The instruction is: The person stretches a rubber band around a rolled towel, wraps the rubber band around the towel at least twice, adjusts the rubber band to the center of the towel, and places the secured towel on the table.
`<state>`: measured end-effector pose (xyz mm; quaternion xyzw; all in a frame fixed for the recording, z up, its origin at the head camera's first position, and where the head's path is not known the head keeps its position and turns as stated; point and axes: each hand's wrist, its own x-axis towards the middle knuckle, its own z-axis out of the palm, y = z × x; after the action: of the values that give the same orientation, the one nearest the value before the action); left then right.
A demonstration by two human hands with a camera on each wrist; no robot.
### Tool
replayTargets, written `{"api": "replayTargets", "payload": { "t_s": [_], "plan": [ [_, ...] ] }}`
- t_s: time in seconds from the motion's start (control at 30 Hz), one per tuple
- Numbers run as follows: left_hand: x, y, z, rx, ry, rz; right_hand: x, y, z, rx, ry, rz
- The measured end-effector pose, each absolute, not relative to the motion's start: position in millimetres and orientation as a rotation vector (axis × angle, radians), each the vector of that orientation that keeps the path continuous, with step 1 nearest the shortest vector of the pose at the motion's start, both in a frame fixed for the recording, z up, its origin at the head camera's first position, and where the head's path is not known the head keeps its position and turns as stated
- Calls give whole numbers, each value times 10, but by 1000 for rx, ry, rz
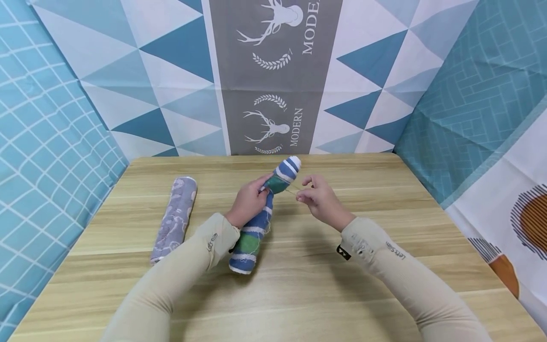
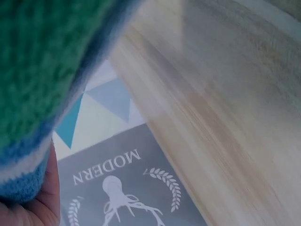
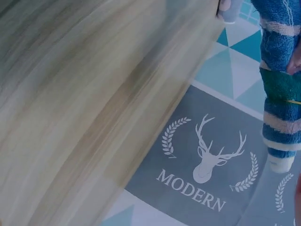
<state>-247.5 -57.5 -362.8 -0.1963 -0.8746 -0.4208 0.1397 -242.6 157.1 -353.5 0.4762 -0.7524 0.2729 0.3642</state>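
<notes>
A rolled towel [image 1: 249,243] with blue, white and green stripes is held up at a slant over the table, loose threads hanging from its edge. My left hand [image 1: 249,202] grips it around the middle; in the left wrist view the towel [image 2: 42,70] fills the upper left. A thin yellowish band, like a rubber band [image 3: 294,101], circles the green stripe near the far end. From there it stretches to my right hand [image 1: 322,202], whose thumb and fingers pinch it just right of the towel. Most of the right hand is out of its own wrist view.
A second rolled towel [image 1: 175,221], grey-purple with a pale pattern, lies on the left of the wooden table [image 1: 299,294]. Behind the table hangs a patterned cloth [image 1: 273,80] with deer heads, and more cloths hang at both sides.
</notes>
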Motion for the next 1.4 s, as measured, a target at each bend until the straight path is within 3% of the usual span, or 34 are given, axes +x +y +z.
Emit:
{"api": "replayTargets", "payload": {
  "t_s": [0.2,0.37,0.53,0.87,1.13,1.4],
  "plan": [
    [-2487,-599,-3625,-495,-2514,-1267,-2248,1606,-3469,1219,-2127,1234],
    [-2444,-600,-3606,-528,-2525,-1298,-2163,1645,-3407,1015,-2090,1858],
    [-2439,-607,-3601,-518,-2528,-1277,-2107,1635,-3331,897,-2001,2045],
    [-2463,-679,-3644,-555,-2544,-1165,-2079,1660,-3210,536,-2428,1495],
    [-2431,-706,-3648,-553,-2590,-1076,-2129,1733,-3187,766,-2402,770],
    [-2387,-680,-3645,-572,-2607,-1027,-2123,1730,-3112,728,-2562,289]
  ]
}}
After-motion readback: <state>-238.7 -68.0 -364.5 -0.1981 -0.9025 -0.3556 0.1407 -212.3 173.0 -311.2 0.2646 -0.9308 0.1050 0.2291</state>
